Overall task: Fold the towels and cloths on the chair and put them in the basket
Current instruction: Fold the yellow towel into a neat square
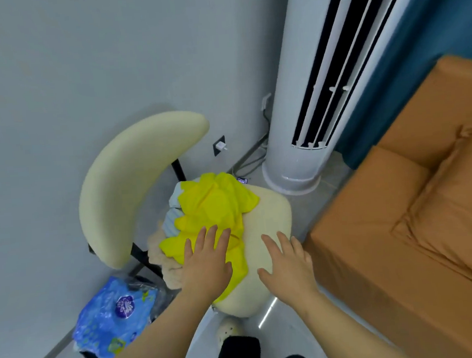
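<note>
A cream chair (272, 218) with a curved backrest stands against the wall. On its seat lies a crumpled bright yellow cloth (217, 205), with a blue-and-white striped cloth (170, 223) and a beige fluffy towel (162, 258) partly hidden beneath it. My left hand (207, 263) is spread flat over the yellow cloth's near part, fingers straight. To its right, my right hand (286, 262) hovers open over the bare seat and holds nothing. No basket is in view.
A blue plastic package (115, 312) lies on the floor left of the chair. A tall white air conditioner (306, 88) stands behind the chair. An orange-covered bed (419, 221) fills the right side. My slippered foot (227, 332) shows below the seat.
</note>
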`<state>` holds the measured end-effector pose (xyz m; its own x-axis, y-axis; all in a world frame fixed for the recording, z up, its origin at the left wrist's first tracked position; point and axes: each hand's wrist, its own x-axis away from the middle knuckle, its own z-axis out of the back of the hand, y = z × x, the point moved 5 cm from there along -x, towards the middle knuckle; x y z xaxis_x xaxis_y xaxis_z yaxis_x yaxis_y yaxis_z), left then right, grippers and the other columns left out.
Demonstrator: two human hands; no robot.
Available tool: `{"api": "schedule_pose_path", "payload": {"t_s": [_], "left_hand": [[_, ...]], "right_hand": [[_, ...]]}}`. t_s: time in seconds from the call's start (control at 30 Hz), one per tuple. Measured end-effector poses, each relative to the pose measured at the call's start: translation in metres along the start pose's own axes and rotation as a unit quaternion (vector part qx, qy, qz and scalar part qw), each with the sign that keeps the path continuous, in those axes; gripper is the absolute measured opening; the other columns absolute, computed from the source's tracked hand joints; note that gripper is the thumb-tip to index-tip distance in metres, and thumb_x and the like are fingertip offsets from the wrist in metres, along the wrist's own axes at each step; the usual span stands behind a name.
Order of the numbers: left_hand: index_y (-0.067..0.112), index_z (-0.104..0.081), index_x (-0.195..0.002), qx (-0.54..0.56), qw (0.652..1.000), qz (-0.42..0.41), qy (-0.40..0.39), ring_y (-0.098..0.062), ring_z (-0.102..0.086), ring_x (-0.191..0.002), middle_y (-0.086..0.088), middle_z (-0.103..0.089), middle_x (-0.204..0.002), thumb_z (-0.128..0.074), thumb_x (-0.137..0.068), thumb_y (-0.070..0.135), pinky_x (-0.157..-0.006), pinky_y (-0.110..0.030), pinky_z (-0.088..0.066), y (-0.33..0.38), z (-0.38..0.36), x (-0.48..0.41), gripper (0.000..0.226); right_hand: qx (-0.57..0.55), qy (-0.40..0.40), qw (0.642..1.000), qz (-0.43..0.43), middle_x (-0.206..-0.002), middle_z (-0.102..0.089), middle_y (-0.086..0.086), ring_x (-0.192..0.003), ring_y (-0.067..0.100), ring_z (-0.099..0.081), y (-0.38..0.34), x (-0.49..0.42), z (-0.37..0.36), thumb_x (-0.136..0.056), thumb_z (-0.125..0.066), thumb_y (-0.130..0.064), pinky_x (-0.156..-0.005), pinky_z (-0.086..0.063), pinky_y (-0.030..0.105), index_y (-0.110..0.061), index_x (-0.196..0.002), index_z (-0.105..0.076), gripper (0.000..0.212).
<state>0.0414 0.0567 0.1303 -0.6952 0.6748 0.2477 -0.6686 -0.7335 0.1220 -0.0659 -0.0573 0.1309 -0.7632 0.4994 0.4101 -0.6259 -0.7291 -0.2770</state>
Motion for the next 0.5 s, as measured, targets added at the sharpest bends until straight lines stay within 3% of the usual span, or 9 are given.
{"api": "schedule_pose_path", "payload": {"t_s": [0.33, 0.5], "left_hand": [[0.029, -0.007, -0.150, 0.041, 0.992, 0.114, -0.037, -0.023, -0.001, -0.146, 0.000, -0.003, -0.159, -0.043, -0.095, 0.036, -0.116, -0.048, -0.009, -0.004, -0.019, -0.055, 0.066], [0.029, -0.011, -0.150, 0.058, 0.974, 0.216, -0.040, -0.023, -0.004, -0.146, -0.001, -0.006, -0.158, -0.045, -0.094, 0.035, -0.115, -0.046, -0.010, 0.011, -0.041, -0.081, 0.065]], "right_hand": [[0.018, -0.089, 0.992, 0.083, -0.158, -0.001, 0.000, -0.144, 0.027, -0.004, 0.012, -0.089, 0.008, -0.094, -0.042, -0.043, -0.114, -0.012, 0.038, -0.035, -0.149, -0.005, 0.066], [0.065, -0.137, 0.975, 0.161, -0.158, -0.005, 0.001, -0.143, 0.026, -0.008, 0.024, -0.143, 0.005, -0.093, -0.044, -0.042, -0.113, -0.015, 0.037, -0.032, -0.149, -0.008, 0.067]]}}
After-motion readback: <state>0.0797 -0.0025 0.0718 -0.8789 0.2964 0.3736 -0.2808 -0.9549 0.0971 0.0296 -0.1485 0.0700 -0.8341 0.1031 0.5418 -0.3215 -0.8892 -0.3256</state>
